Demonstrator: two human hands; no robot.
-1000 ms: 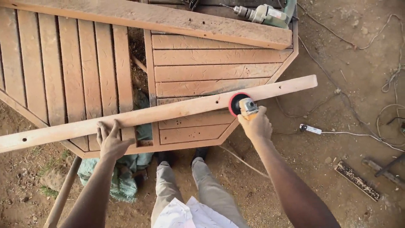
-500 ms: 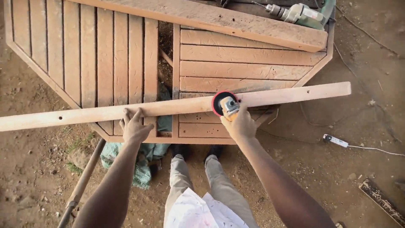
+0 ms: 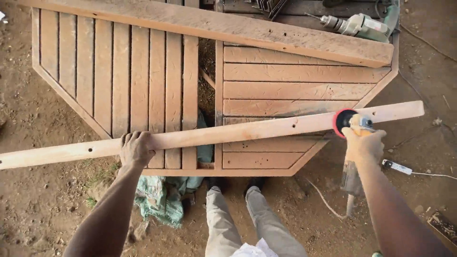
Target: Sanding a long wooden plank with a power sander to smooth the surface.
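From the head view, the left hand [image 3: 136,148] is clamping a long pale wooden batten [image 3: 247,129] lying across the slatted wooden counter [image 3: 295,90]. At three o'clock, the right hand [image 3: 364,145] is gripping an angle grinder [image 3: 353,127], its red disc touching the batten.

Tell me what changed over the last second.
The right hand slid the red-disc sander rightward along the long pale wooden batten, nearer its right end. The left hand kept its grip on the batten, lying across the slatted wooden tabletop.
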